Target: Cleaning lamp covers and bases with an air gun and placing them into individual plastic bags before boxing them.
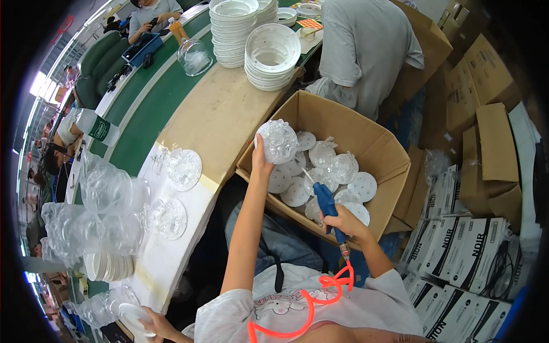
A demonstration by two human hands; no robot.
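Note:
My left hand (261, 161) grips the edge of a round white disc topped with clear plastic pieces (279, 140), raised over the left side of an open cardboard box (374, 143). My right hand (349, 222) is wrapped round a blue air gun (325, 200). Its thin nozzle points up and left toward the held disc, apart from it. From the gun's metal coupling a coiled orange hose (311, 308) runs down across my shirt. Inside the box lie several similar discs (362, 187), some bare and some with clear parts on them.
On the worktable (226, 97) to my left lie two more discs (184, 170) with clear parts, beside bagged clear plastic covers (111, 188). White rings (273, 54) stand stacked at the far end. Co-workers sit nearby; a hand (160, 324) shows lower left. Cartons (457, 251) line the right.

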